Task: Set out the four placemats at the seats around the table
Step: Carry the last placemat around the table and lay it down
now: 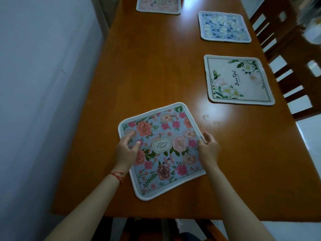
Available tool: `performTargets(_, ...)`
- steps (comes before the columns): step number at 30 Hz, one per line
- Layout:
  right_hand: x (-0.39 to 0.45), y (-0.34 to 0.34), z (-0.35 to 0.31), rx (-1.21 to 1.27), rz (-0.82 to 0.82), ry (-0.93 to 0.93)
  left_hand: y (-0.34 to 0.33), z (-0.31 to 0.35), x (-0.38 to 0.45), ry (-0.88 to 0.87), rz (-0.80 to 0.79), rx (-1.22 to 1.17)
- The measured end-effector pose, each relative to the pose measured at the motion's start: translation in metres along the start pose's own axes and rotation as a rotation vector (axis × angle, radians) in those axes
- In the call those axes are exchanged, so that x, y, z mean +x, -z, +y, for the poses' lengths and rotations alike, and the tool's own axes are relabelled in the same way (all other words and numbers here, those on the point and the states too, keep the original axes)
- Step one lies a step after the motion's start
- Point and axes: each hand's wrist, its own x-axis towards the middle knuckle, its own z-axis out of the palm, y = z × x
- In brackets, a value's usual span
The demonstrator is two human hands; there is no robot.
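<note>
A grey-blue placemat with pink and orange flowers (161, 150) lies skewed on the wooden table (156, 75) near its front edge. My left hand (126, 150) rests on the mat's left part, fingers bent and touching the cloth. My right hand (208, 146) pinches the mat's right edge. A cream placemat with green leaves and script (238, 80) lies flat at the right side. Further back on the right sits a blue and white flowered placemat (224, 26). A pinkish placemat (159, 5) lies at the far end, partly cut off by the frame.
A white wall (43, 101) runs along the table's left side. Dark wooden chairs (291, 54) stand at the right edge. Another chair's top shows under the near edge of the table. A red string circles my left wrist.
</note>
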Motion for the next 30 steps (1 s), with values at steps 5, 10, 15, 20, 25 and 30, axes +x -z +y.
performTargets(5, -0.026, 0.007, 0.032, -0.015, 0.116, -0.12, -0.009, 0.024, 0.042, -0.118, -0.058, 0.15)
performTargets(10, -0.043, 0.013, 0.053, -0.072, 0.221, -0.225, -0.014, 0.034, 0.074, -0.221, -0.155, 0.269)
performTargets(15, -0.055, 0.014, 0.064, -0.06, 0.283, -0.269, -0.012, 0.034, 0.088, -0.236, -0.237, 0.381)
performTargets(20, -0.052, 0.006, 0.063, -0.011, 0.274, -0.277, -0.005, 0.029, 0.088, -0.246, -0.234, 0.401)
performTargets(25, -0.034, 0.005, 0.051, -0.014, 0.255, -0.247, 0.007, 0.019, 0.08, -0.214, -0.202, 0.412)
performTargets(30, -0.012, 0.002, 0.038, -0.021, 0.192, -0.179, 0.021, 0.005, 0.058, -0.125, -0.145, 0.373)
